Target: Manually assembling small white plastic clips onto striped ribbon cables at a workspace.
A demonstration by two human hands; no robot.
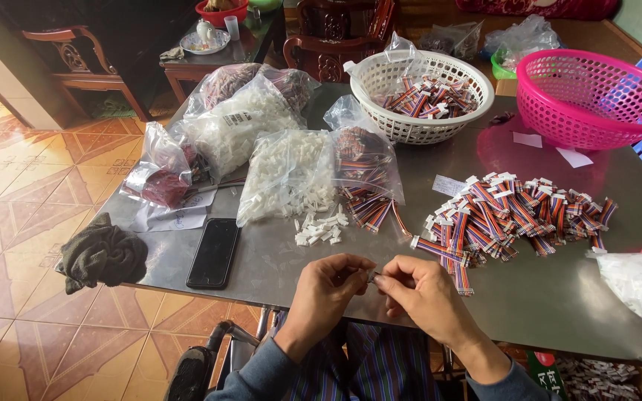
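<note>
Head view: left hand (326, 286) and right hand (419, 291) meet at the near table (544, 297) edge, fingertips pinched together on a small connector piece (372, 276), too tiny to tell its direction. Beyond lie loose white housings (321, 229), a heap of striped ribbon cables (510, 215) with long axes fanned, then a white basket (417, 93)

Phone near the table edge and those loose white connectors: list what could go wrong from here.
The black phone lies close to the metal table's front edge; a nudge from the left hand might push it off. The loose white connectors spilling from the open bag could scatter or roll away. The heap of striped ribbon cables could tangle.
</note>
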